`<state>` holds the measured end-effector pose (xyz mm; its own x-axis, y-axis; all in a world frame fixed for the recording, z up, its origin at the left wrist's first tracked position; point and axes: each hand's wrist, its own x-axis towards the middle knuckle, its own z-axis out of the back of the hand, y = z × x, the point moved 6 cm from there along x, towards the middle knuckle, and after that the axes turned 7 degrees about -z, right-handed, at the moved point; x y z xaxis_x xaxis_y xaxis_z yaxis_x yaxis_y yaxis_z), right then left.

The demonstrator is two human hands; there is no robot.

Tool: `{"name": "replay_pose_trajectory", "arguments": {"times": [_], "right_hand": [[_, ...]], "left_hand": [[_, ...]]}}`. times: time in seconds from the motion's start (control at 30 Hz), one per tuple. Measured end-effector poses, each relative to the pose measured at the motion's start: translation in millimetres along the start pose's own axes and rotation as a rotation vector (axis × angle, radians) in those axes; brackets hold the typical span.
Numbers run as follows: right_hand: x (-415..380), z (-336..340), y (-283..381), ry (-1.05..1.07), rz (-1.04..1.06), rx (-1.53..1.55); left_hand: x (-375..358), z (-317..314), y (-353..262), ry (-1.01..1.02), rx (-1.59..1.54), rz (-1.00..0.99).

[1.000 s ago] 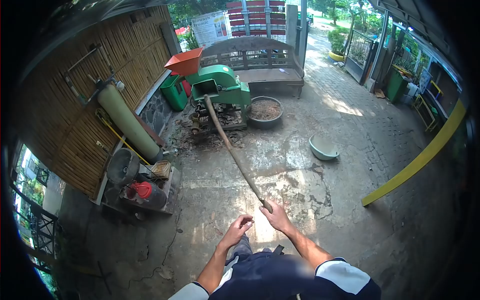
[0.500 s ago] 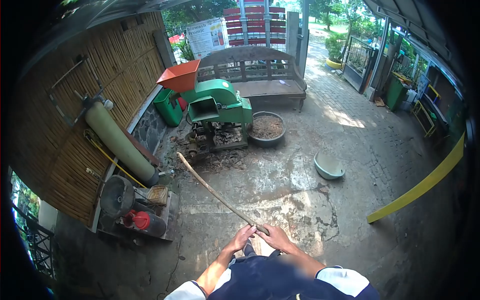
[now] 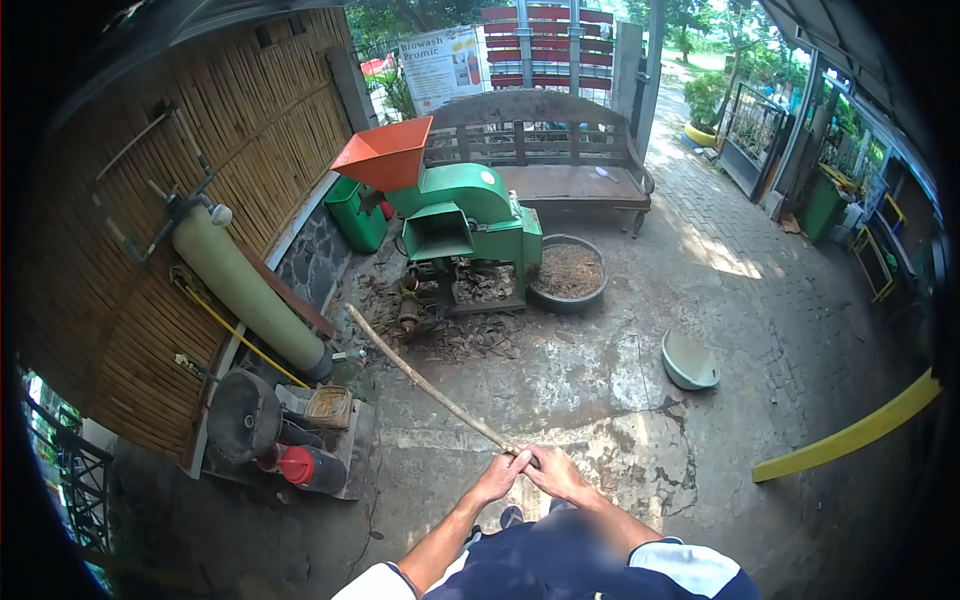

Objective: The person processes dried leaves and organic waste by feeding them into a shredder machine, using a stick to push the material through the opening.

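A long, slightly bent wooden stick (image 3: 430,387) slants out in front of me, its far tip up and to the left over the concrete floor. Both hands are closed at its near end, close together. My left hand (image 3: 502,474) grips it from the left side, and my right hand (image 3: 555,472) is wrapped round the end just beside it. Beyond the stick's tip stands a green shredding machine (image 3: 480,215) with an orange hopper (image 3: 382,153). Leaf litter (image 3: 470,335) lies around the machine's base.
A round black tub (image 3: 570,275) of brown shreds is right of the machine. Behind is a wooden bench (image 3: 570,182). A pale basin (image 3: 690,360) lies tilted on the floor at right. At left are a tall tank (image 3: 245,290) and a red-lidded container (image 3: 297,465).
The view has turned slightly, so the surroundings sit further right and the machine lower. The stick stays in both hands, its far tip a little further left in view.
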<state>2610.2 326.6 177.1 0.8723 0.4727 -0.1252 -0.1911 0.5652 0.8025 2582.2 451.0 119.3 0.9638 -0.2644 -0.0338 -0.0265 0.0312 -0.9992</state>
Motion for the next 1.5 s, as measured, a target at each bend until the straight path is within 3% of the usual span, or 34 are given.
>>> {"name": "replay_pose_trajectory", "arguments": {"times": [0.1, 0.2, 0.3, 0.73, 1.13, 1.2, 1.23, 1.3, 1.33, 1.43, 1.5], "right_hand": [[20.7, 9.3, -6.1, 0.08, 0.042, -0.038], [47.1, 26.6, -8.8, 0.13, 0.059, -0.046], [81.0, 53.9, -12.1, 0.197, 0.029, -0.161], [184.3, 156.0, -27.3, 0.138, 0.255, 0.008], [223.2, 179.8, -13.9, 0.296, 0.381, -0.039], [219.0, 203.4, 7.8, 0.019, 0.667, 0.033], [218.0, 213.7, 17.9, 0.022, 0.668, 0.038], [213.5, 241.5, 36.3, 0.258, 0.548, 0.336], [206.2, 250.4, 45.1, 0.538, 0.42, 0.512], [160.3, 277.1, 85.1, 1.144, 0.602, 0.729], [118.4, 282.9, 110.8, 1.495, 0.847, 0.864]], "left_hand": [[13.9, 8.5, 11.7, -0.061, -0.077, 0.016], [25.2, 26.4, 25.4, -0.098, 0.115, 0.178], [47.5, 32.0, 9.9, -0.225, -0.094, 0.125], [197.9, 28.6, -56.6, -0.404, -0.442, -0.091], [218.0, 44.8, -63.7, -0.682, -0.478, -0.165], [208.9, 67.9, -70.0, -0.784, -0.46, -0.223], [199.3, 83.1, -72.9, -0.883, -0.44, -0.283], [180.6, 108.2, -73.5, -1.033, -0.45, -0.345], [171.1, 119.9, -67.1, -1.111, -0.507, -0.386], [144.0, 142.3, -61.8, -1.321, -0.538, -0.442], [115.0, 164.2, -79.3, -1.506, -0.329, -0.645]]}}
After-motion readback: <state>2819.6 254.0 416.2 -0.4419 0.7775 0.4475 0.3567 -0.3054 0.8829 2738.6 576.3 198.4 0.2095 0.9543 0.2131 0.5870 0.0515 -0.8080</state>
